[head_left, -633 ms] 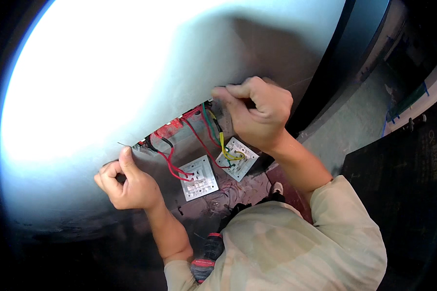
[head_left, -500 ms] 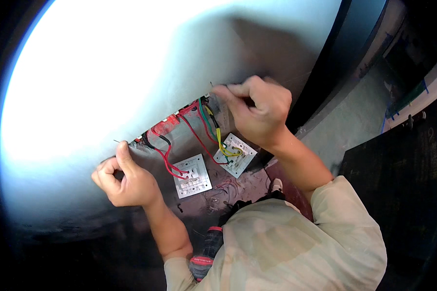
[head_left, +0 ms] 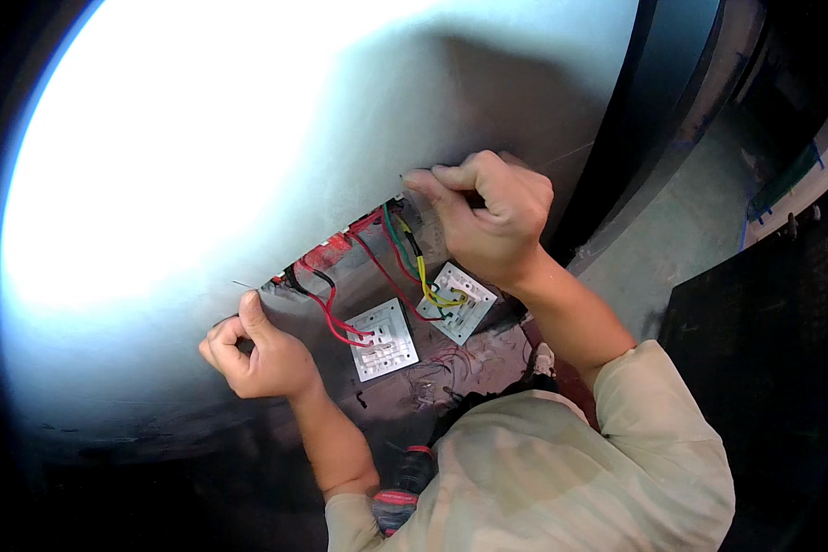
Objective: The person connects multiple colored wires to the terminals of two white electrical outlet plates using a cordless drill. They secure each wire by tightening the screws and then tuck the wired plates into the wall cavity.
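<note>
Two white wall plates, one squarish plate on the left and another plate on the right, hang backs up on wires from a long opening in the wall. Red and black wires run to the left plate; yellow, green and red wires reach the right one. My left hand is closed at the opening's left end, thumb pressed on curled fingers, with a thin dark strand by its thumb tip. My right hand pinches at the right end, against the wall. What either pinch holds is too small to make out.
The pale wall is brightly lit at the left, shadowed at the right. Wire scraps lie on the floor below the plates. A black-and-red tool is beside my body. A dark panel stands at the right.
The view has shifted, so the opening and plates appear slightly further right and lower. My left hand has dropped a little away from the opening's end. My right hand keeps its pinch.
</note>
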Demonstrator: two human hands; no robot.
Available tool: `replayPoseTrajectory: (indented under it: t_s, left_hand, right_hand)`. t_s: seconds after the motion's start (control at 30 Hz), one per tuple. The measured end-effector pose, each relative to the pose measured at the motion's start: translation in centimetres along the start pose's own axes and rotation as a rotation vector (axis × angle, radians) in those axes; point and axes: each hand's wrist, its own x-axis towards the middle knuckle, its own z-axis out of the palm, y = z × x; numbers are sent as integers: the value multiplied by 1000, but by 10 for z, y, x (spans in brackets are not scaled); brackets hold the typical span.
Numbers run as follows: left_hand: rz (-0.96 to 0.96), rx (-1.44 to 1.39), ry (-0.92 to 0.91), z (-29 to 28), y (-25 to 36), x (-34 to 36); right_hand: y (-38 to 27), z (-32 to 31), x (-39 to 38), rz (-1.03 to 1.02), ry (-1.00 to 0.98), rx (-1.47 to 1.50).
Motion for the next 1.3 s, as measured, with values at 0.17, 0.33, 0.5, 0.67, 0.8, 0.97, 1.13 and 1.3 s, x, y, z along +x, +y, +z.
replayPoseTrajectory:
  t_s: [0.17, 0.33, 0.5, 0.67, 0.8, 0.97, 1.13, 1.3]
  left_hand:
    - [-55, -14, 26, 7, 5, -5]
    - [-26, 45, -20, 1, 10, 0]
    - [-68, 11, -19, 0, 4, -7]
    - [127, 118, -42, -3, -8, -3]
    - [200, 85, -37, 6, 16, 14]
    - [254, 69, -90, -5, -1, 11]
    - [111, -13, -102, 0, 6, 11]
    - [115, 42, -80, -5, -1, 7]
  right_hand:
    - [-4, 1, -3, -32, -9, -29]
    - [0, 4, -2, -14, 9, -10]
    - [-4, 4, -11, 73, -32, -32]
    - [-5, -4, -6, 167, -44, 14]
    - [-6, -1, 1, 254, 99, 171]
    - [3, -24, -9, 256, 76, 240]
    - [12, -23, -9, 264, 58, 237]
    - [19, -30, -26, 287, -13, 203]
